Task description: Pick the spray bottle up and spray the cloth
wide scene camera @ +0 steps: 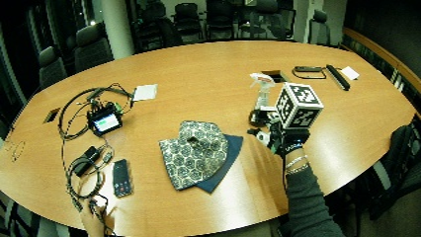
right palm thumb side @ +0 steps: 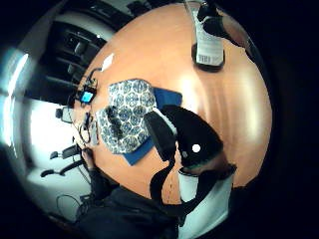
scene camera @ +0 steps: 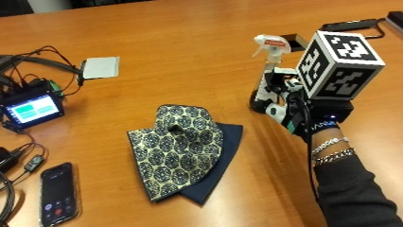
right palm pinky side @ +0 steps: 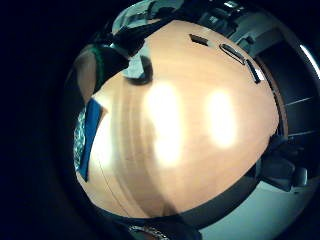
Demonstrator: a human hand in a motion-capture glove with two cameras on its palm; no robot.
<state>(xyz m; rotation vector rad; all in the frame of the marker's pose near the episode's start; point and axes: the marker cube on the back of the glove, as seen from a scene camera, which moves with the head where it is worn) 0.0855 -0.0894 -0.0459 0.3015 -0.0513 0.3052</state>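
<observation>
The right hand (scene camera: 301, 118) wears a black glove with white plastic pieces and a green trim at the palm edge. Two beaded silver bracelets (scene camera: 332, 149) circle the wrist, and a dark sleeve (scene camera: 353, 191) covers the forearm.

The person's right hand (scene camera: 296, 111), in its black glove, is raised just above the table at the far end of an outstretched forearm that comes in from the near edge. The forearm wears a dark sleeve (scene camera: 349, 189), with two bracelets (scene camera: 330, 149) at the wrist just behind the glove. From the palm's thumb side, one gloved finger (right palm thumb side: 197, 137) shows curved in front of the camera, but none of the views shows plainly whether the fingers are curled or straight.
</observation>
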